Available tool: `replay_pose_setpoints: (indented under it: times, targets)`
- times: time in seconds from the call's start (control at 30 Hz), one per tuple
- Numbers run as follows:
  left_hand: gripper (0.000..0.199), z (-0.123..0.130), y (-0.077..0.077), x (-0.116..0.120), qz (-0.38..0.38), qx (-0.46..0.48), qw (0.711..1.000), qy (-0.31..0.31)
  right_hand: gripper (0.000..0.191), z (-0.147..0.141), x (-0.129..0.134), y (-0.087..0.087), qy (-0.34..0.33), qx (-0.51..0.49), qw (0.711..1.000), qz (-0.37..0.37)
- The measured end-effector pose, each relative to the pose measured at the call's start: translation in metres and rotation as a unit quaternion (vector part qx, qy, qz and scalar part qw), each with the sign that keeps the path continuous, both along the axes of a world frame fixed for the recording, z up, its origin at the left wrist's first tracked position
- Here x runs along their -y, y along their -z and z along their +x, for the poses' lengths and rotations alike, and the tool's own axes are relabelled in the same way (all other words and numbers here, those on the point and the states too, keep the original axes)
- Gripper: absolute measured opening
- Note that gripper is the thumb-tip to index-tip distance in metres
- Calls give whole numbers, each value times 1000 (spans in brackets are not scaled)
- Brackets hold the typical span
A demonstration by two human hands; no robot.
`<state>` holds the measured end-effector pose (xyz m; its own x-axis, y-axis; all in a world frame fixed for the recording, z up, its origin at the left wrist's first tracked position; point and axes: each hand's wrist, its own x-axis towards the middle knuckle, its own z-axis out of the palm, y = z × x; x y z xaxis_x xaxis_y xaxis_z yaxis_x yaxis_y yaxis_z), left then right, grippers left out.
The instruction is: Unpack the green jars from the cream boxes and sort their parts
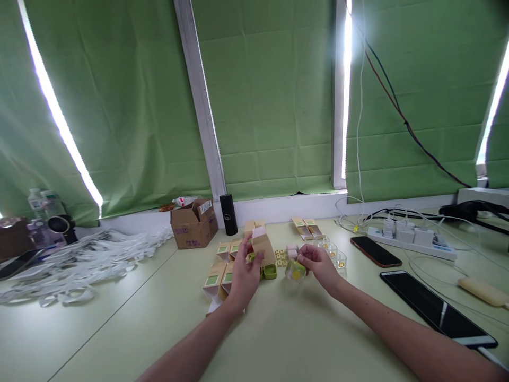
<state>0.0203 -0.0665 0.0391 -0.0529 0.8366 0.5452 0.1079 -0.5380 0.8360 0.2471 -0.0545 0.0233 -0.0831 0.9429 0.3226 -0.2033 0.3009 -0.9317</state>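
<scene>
My left hand (247, 270) is closed around a small tan cardboard box (263, 248), held tilted above the table. In my right hand (318, 262) is a small clear jar (296, 271) with green and yellow on it, gripped by its edge with the fingertips. Green square lids (270, 271) lie just below the held box. Several small gold pieces (280, 258) sit in rows between my hands. Clear jars with gold centres (340, 260) stand behind my right hand. More tan boxes with green labels (213, 280) stand open left of my left hand.
A brown carton (194, 225) and a black cylinder (228, 214) stand at the back. White straps (95, 260) are heaped at left. Two phones (376, 251) and a power strip (413, 241) with cables lie at right. Open tan boxes (308, 228) stand behind the clear jars.
</scene>
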Motion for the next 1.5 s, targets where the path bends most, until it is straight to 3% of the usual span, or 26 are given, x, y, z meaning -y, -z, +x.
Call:
replay_pose_setpoints:
  times: [0.13,0.27,0.43,0.63,0.7,1.07,1.33,1.5]
  targets:
    - [68,4,-6,2,-92,161,979,83,32,-4,-3,13,-23,111,993,31]
    - [53,5,-9,4,-141,241,950,142,12,-5,2,18,-24,240,969,59]
    - [34,3,-9,5,-162,293,919,208,8,-5,12,9,-6,335,937,101]
    - [28,4,-10,7,-199,306,904,224,4,-4,20,-2,-18,366,924,108]
    - [28,6,-10,8,-204,300,905,224,2,-3,22,-4,-22,358,926,117]
    - [54,14,2,17,-181,218,936,211,43,-18,33,-14,-3,195,971,139]
    - [54,18,-4,25,-142,137,965,173,51,-20,30,-13,-62,60,995,54]
    - [48,16,-5,28,-94,107,971,193,55,-18,32,-21,-43,-12,999,1]
